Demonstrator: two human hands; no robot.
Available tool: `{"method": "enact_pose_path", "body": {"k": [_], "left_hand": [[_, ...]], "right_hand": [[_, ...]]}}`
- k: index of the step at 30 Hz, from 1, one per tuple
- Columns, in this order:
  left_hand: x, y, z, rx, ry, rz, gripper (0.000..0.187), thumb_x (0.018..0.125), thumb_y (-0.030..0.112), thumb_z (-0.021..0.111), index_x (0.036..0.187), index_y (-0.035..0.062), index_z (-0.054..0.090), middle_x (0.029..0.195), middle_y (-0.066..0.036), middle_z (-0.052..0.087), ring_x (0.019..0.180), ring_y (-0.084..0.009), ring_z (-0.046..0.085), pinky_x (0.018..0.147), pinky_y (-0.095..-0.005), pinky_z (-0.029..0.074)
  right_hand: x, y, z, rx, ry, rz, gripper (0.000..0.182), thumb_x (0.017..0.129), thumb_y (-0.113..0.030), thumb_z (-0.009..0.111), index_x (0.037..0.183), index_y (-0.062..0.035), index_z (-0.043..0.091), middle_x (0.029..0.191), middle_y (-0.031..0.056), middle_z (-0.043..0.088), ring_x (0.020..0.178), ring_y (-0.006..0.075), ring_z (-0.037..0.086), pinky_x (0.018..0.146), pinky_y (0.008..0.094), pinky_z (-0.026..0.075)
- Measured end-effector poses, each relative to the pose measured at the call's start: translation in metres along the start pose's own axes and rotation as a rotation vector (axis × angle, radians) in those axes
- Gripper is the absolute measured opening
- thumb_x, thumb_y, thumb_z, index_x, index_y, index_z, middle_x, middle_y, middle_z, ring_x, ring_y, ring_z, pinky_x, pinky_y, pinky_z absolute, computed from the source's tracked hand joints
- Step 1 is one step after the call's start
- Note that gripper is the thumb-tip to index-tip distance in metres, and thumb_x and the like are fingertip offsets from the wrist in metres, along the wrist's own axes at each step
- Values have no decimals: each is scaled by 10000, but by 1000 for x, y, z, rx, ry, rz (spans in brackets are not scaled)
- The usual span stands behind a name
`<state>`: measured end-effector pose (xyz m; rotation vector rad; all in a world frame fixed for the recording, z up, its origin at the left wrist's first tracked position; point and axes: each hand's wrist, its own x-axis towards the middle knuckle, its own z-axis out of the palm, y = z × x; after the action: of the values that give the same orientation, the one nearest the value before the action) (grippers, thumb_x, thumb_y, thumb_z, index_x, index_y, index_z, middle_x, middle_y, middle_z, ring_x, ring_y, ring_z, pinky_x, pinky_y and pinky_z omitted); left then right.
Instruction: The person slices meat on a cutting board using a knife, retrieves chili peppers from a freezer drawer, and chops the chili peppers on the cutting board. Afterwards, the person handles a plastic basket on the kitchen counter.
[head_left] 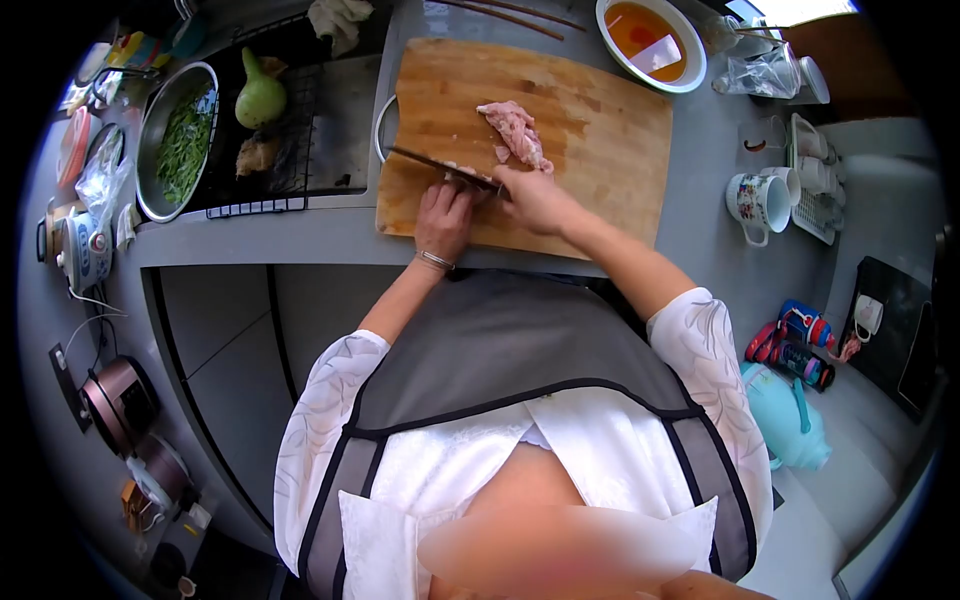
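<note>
A wooden cutting board [600, 140] lies on the grey counter. On it rests a piece of raw pink meat [515, 132], just beyond the hands. My right hand [535, 200] is wrapped round the handle of a knife [430, 162], whose dark blade points left across the board. Close to the blade, my left hand [444, 218] presses down with fingers bent, against some meat that is mostly hidden by the fingers and the knife. A bracelet circles my left wrist.
A metal bowl of chopped greens [185, 150] and a green gourd [260, 97] are at the left. Chopsticks [510, 20] and a white bowl of orange liquid [645, 45] lie beyond the board. A patterned mug [757, 205] stands at the right.
</note>
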<state>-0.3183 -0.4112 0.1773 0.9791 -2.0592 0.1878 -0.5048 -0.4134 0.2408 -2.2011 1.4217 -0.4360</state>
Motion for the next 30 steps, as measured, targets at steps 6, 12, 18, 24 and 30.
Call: {"method": "enact_pose_path", "body": {"k": [6,12,18,24,30], "left_hand": [[-2,2,4,-26,113,-49,165,770,30,650,930,41,609,925,-114,581,890,-312,549,775,-386,458],[1,-5,1,-14,26,-25,175,771,55,643,944,58,616,936,-105,589,892,-301,554,769,-383,462],[1,-19,3,-68,-7,15,193,753,30,636,943,61,623,956,-101,592,897,-302,552,791,-383,461],[3,-25,2,-68,1,55,267,746,12,615,1006,68,636,993,-93,598,911,-294,554,801,-377,464],[-2,-15,2,-68,-21,56,297,759,23,585,1043,91,638,1029,-88,602,945,-290,555,818,-371,461]], "right_hand": [[-53,-17,-40,-19,15,40,277,797,-70,556,1061,-32,480,828,210,628,835,413,601,722,495,467],[-46,-10,-13,-11,-125,165,267,796,-69,553,1052,-43,480,886,224,622,874,407,592,741,497,464],[7,-4,18,35,116,59,293,806,-83,557,1089,-49,488,930,229,615,852,408,598,742,491,475],[-53,-28,-26,41,-105,238,303,818,-87,545,1117,-68,502,903,234,621,832,413,597,712,500,469],[-21,-6,27,-33,156,95,273,809,-87,541,1073,-32,499,831,230,628,796,420,600,703,501,471]]}}
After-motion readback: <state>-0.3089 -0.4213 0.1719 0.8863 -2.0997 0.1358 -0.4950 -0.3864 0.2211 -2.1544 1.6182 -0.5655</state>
